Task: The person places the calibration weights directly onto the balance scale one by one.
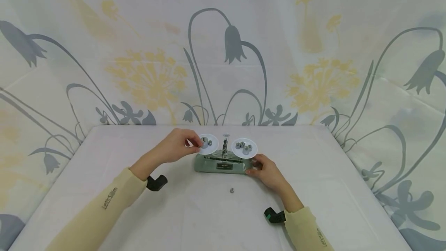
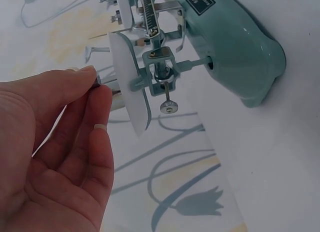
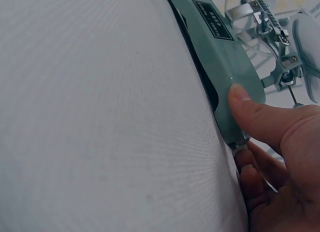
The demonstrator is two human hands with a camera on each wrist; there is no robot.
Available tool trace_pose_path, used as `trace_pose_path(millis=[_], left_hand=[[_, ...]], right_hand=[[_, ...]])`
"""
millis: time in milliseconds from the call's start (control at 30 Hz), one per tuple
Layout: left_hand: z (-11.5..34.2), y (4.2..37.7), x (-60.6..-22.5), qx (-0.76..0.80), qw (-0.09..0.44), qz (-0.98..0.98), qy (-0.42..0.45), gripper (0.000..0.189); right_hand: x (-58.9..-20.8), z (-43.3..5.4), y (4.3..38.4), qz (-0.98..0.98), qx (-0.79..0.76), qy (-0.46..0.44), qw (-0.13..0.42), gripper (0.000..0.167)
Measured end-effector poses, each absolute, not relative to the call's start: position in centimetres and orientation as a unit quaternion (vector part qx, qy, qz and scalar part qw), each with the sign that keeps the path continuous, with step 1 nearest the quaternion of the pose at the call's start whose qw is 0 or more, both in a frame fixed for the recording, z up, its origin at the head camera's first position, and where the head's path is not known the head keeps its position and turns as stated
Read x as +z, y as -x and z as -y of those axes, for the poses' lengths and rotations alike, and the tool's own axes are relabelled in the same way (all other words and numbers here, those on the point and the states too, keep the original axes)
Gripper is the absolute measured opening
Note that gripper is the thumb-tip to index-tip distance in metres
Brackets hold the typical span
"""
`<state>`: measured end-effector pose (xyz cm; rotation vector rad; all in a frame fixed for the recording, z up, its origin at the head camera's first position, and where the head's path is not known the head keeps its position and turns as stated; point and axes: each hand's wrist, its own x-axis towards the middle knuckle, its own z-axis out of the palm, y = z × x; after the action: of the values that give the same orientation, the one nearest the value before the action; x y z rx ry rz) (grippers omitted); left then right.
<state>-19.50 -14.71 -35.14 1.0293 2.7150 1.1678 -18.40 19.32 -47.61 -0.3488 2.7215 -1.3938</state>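
A green balance scale (image 1: 205, 166) with two white pans stands on the table. Its left pan (image 1: 210, 151) bears a few small metal weights (image 1: 210, 142); several more weights (image 1: 246, 150) sit on the right pan (image 1: 240, 154). At the left pan's outer edge, my left hand (image 1: 178, 146) pinches a small metal weight (image 2: 96, 82) between thumb and fingertips, mostly hidden by them. My right hand (image 1: 269, 171) grips the right end of the base, its thumb (image 3: 240, 94) on the front face and fingers beneath and behind.
One loose metal weight (image 1: 232, 190) lies on the white tabletop (image 1: 195, 216) in front of the scale. A patterned flower curtain (image 1: 223, 76) hangs right behind and beside the table. Black wrist devices (image 1: 157, 183) are worn on both arms.
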Motion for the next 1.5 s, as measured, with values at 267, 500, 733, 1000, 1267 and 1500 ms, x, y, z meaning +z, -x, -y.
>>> trace_pose_path(millis=[267,500,733,1000,1267,1500], left_hand=[[14.1,19.9,-35.3,0.379,0.033,-0.869,-0.316,0.009],[13.9,20.1,-35.7,0.376,0.04,-0.874,-0.305,0.009],[13.8,20.4,-35.9,0.377,0.042,-0.875,-0.301,0.01],[13.9,20.8,-36.6,0.37,0.039,-0.875,-0.309,0.011],[13.8,20.8,-36.8,0.371,0.041,-0.875,-0.307,0.012],[13.8,20.7,-36.9,0.373,0.043,-0.876,-0.304,0.011]], right_hand=[[-47.6,-19.4,18.2,-0.884,-0.453,0.11,0.034,0.052],[-47.5,-19.3,18.1,-0.882,-0.456,0.111,0.035,0.053],[-47.5,-19.3,18.3,-0.885,-0.451,0.11,0.034,0.052],[-47.6,-19.3,18.4,-0.88,-0.459,0.119,0.034,0.054],[-47.5,-19.3,18.4,-0.879,-0.459,0.122,0.035,0.055],[-47.5,-19.4,18.4,-0.881,-0.456,0.122,0.033,0.053]])
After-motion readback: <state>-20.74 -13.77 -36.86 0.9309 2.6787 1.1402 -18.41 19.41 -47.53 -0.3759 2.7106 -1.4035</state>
